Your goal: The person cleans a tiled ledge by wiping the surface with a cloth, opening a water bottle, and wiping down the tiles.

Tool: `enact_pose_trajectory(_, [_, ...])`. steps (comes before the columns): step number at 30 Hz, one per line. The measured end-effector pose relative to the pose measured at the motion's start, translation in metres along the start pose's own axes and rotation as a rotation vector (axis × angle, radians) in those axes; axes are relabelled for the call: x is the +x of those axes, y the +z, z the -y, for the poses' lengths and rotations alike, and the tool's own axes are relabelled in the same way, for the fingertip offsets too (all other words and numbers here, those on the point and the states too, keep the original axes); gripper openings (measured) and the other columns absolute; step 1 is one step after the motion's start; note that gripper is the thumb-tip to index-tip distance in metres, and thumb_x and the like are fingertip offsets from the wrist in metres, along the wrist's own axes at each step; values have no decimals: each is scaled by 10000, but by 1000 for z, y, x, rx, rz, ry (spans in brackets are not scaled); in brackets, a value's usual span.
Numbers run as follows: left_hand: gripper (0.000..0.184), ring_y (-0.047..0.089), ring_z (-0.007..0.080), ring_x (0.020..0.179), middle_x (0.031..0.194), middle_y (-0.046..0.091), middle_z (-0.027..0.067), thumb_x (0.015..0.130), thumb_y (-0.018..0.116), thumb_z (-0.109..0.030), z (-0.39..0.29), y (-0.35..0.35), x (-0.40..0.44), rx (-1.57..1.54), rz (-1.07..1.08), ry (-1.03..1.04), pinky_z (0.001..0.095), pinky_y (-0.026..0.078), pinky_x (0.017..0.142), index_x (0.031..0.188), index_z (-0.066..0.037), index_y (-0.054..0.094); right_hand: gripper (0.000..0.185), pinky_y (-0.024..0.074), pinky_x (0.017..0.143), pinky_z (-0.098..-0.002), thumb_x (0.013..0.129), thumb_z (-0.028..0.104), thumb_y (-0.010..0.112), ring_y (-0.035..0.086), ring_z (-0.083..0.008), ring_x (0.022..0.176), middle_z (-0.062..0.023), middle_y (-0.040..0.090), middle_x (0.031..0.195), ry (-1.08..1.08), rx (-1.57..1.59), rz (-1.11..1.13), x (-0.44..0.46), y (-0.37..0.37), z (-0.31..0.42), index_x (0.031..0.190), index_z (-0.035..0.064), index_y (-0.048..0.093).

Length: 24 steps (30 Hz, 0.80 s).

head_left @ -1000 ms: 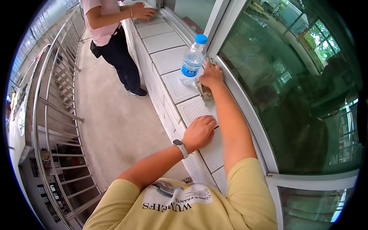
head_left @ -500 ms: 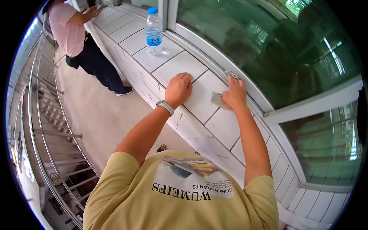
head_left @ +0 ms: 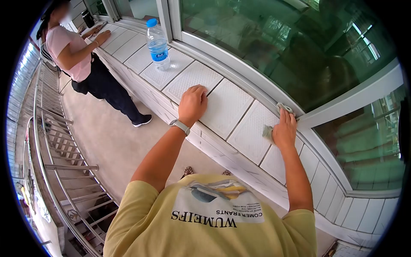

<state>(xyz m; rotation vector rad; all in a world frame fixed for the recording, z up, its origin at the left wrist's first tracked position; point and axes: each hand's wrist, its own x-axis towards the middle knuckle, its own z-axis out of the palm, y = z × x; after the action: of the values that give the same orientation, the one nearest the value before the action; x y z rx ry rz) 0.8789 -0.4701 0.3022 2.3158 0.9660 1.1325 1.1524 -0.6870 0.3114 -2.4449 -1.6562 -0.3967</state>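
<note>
My right hand presses a folded pale cloth down at the window side of the white tiled ledge. The cloth sticks out on both sides of the fingers, with one end against the lower window frame. My left hand, with a watch at the wrist, rests on the ledge near its outer edge. Its fingers are curled in, and I see nothing in them. Beyond it, a water bottle with a blue cap and label stands upright on the tiles.
Farther along the ledge stands a person in a pink top, hands on the tiles. A dark flask is near them. Metal railings run along the left of the walkway. Green-tinted window glass rises above the ledge.
My right hand has slid the cloth along the window frame, toward the corner post on the right. My left hand stays on the ledge. The view has shifted, showing more of the other person.
</note>
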Motion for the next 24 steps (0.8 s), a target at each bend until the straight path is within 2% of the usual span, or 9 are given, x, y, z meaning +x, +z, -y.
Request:
enact_pose_trajectory(4, [136,605,338,983,1031,667,145,800,586,-19,1,4,3,23,-24,22,404,488,856,920,-15,651,522,277,1105,-479,797,43,521,396,-358,1268,-167,480,1361,-8,53,-107,-4,9,-1,1309,-36,462])
enact_pose_trajectory(7, [135,604,342,971,1019,667,149,794,587,-12,-3,3,4,13,8,-30,407,486,861,915,-11,648,498,263,1114,-481,810,45,515,381,-361,1295,-179,475,1367,-24,149,-131,-7,6,-1,1300,-34,477])
enact_pose_trajectory(9, [130,603,348,967,1009,665,152,787,589,-7,1,4,5,45,-23,32,410,484,865,904,-8,646,493,257,1118,-481,817,43,510,373,-362,1308,-185,472,1371,-19,148,-136,-10,12,-5,1303,-33,478])
enact_pose_trajectory(14, [137,599,346,987,993,662,155,774,582,2,1,2,4,30,-8,14,415,477,875,899,-10,635,497,250,1127,-477,830,31,502,359,-371,1330,-197,467,1378,-31,197,-189,-13,18,-6,1324,-25,469])
enact_pose_trajectory(24, [126,596,351,949,957,658,148,768,576,-3,1,3,2,30,7,-13,422,483,846,883,2,628,491,247,1127,-490,855,41,490,350,-399,1330,-220,451,1387,-77,273,-145,-19,-1,-2,1333,-58,441])
